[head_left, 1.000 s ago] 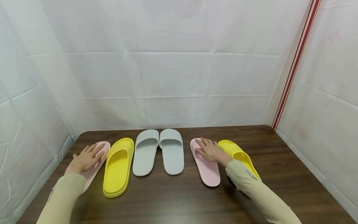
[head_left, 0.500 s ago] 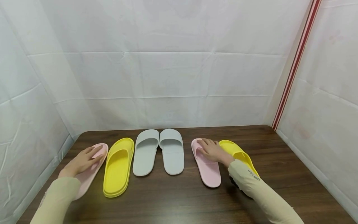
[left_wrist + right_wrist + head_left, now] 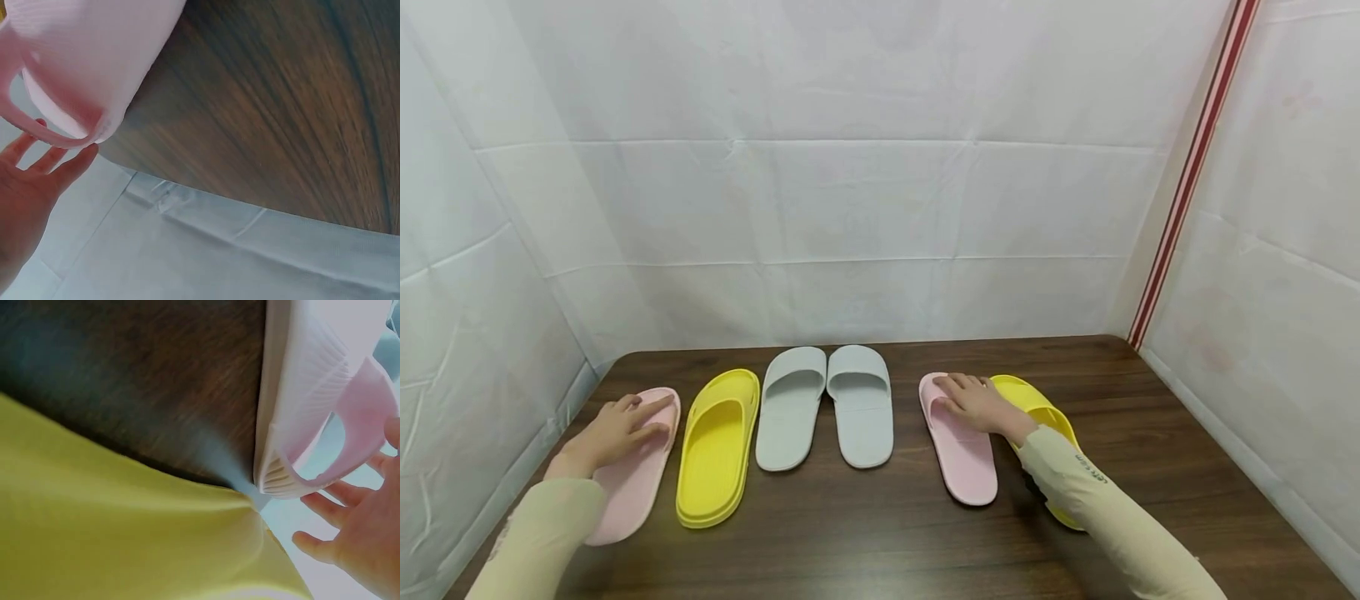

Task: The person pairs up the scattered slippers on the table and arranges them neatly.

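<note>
On the bench (image 3: 827, 542), the left pink slipper (image 3: 634, 487) and right pink slipper (image 3: 966, 468), each beside a yellow slipper (image 3: 713, 467), are touched by the left hand (image 3: 604, 435) and right hand (image 3: 983, 408), fingers extended; positioning seems in hand, with level sliding pressure apparently called for next.

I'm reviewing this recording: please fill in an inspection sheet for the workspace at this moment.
Surface: dark wood-grain table.
Job's things: left pink slipper and right pink slipper, both on the table.
Other slippers: left yellow slipper, left grey slipper, right grey slipper, right yellow slipper (partly hidden by the right sleeve).
Clutter: nothing seen.
Hands: left hand touches the left pink slipper; right hand touches the right one.
Cables: nothing seen.
Surroundings: white sheeting behind and at both sides; red-striped strip at back right.
</note>
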Motion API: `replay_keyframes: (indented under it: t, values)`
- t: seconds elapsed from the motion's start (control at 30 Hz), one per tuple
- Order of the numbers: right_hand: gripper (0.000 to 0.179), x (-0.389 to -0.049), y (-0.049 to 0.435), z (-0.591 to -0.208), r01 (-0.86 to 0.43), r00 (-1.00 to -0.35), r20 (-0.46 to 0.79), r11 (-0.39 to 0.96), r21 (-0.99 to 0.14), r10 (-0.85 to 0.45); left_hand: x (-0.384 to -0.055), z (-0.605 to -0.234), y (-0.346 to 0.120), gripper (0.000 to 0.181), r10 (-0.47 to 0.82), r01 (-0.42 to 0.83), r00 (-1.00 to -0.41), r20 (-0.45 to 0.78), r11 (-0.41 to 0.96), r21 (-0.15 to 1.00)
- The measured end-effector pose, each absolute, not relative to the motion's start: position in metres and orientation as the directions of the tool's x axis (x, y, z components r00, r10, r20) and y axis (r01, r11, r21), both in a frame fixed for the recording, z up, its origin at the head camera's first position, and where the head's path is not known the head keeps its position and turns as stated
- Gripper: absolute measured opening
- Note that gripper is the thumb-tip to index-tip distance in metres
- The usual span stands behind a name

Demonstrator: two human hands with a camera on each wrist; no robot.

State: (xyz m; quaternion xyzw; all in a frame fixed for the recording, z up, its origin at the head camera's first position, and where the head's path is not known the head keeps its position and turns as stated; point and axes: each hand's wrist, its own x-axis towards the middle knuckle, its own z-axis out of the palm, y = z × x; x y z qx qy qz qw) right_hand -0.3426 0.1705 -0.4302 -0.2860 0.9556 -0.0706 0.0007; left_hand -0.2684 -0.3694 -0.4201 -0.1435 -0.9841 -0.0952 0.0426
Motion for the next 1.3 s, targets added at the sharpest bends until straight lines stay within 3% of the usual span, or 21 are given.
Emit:
replay_keyframes:
  t: [0.43, 0.63, 0.93, 1.3]
  values:
    - [0.043, -0.339, 0.162, -0.409, -0.450, -0.868, -0.139, 0.874, -0.183, -0.476, -0.270, -0.396, -0.377, 0.051, 0.306, 0.334, -0.935, 0.181, 0.931, 0.149]
    - [0.043, -0.336, 0.165, -0.404, -0.448, -0.864, -0.166, 0.876, -0.180, -0.476, -0.275, -0.373, -0.371, 0.051, 0.318, 0.352, -0.924, 0.212, 0.925, 0.145]
    - [0.042, -0.338, 0.172, -0.403, -0.461, -0.853, -0.181, 0.870, -0.175, -0.489, -0.282, -0.339, -0.327, 0.050, 0.370, 0.413, -0.899, 0.236, 0.895, 0.170]
    - [0.040, -0.333, 0.177, -0.401, -0.480, -0.847, -0.172, 0.863, -0.159, -0.503, -0.287, -0.328, -0.270, 0.047, 0.448, 0.487, -0.855, 0.262, 0.867, 0.108]
